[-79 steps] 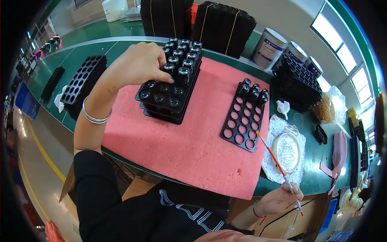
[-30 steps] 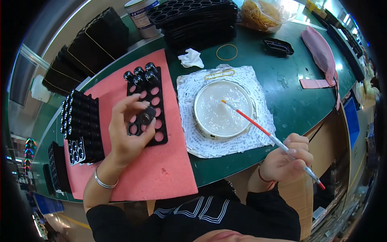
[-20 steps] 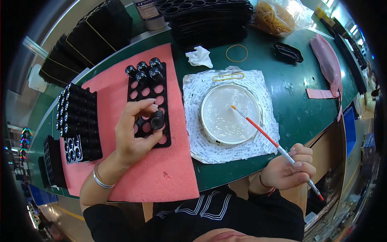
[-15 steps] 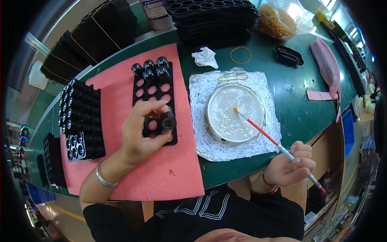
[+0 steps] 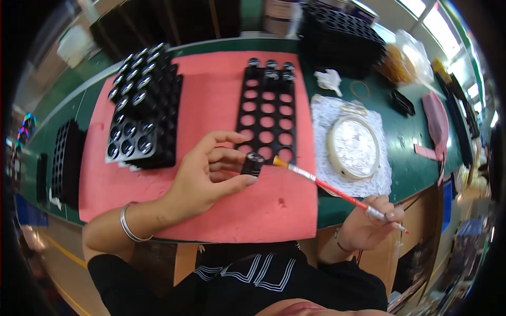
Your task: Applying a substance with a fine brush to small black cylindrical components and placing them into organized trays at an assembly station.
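My left hand [image 5: 205, 168] pinches a small black cylindrical part [image 5: 252, 166] between thumb and fingers, above the pink mat. In my right hand [image 5: 370, 224] is a paintbrush [image 5: 340, 195] with a red handle. Its yellowish bristles point at the right side of the cylinder; I cannot tell whether they touch it. Behind my left hand lies a black tray [image 5: 256, 116] with round holes, several glossy-topped black cylinders [image 5: 271, 72] standing at its far end. To the right, a round white dish [image 5: 333, 152] holds a clear, shiny substance.
Stacked black trays [image 5: 169, 124] filled with cylinders stand left on the pink mat [image 5: 211, 100]. Printed paper [image 5: 321, 121] lies under the dish. Behind are a crumpled tissue [image 5: 329, 81], a tray stack [image 5: 337, 47] and a bag of rubber bands [image 5: 400, 63]. A pink mesh item [image 5: 436, 118] lies right.
The brush has left the dish and its bristles are now beside the black cylinder. My left hand has brought the cylinder nearer, off the tray. The view has swung left.
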Available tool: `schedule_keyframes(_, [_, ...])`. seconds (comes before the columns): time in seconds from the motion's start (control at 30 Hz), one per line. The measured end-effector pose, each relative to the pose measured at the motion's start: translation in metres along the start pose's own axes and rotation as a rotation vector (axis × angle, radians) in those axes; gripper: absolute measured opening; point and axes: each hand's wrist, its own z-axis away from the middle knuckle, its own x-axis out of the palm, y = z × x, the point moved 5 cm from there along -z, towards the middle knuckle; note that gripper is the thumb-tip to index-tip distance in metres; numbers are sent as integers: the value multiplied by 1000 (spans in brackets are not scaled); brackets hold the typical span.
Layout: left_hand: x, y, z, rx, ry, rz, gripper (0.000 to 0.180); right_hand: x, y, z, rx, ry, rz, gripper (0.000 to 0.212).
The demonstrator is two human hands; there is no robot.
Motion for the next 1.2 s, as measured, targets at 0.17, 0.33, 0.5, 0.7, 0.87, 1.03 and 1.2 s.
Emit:
schedule_keyframes(0.17, [-18,1,8,-48,-19,123,50,20,7,10,19,-103,39,19])
schedule_keyframes(0.33, [-23,-1,9,-18,-27,160,52,17,13,14,97,-143,-113,17])
schedule_keyframes(0.5, [-25,-6,9,4,-38,163,52,22,11,15,112,-199,-121,16])
schedule_keyframes(0.7, [-25,-6,9,17,-40,165,52,19,12,15,63,-94,23,18])
schedule_keyframes(0.87, [-23,-2,11,24,-37,213,52,20,11,15,78,-197,78,18])
schedule_keyframes(1.03, [-25,-5,9,63,-40,235,49,28,14,13,77,-171,172,17])
schedule_keyframes(1.2, [-25,-6,9,86,-66,244,47,29,12,13,63,-128,212,18])
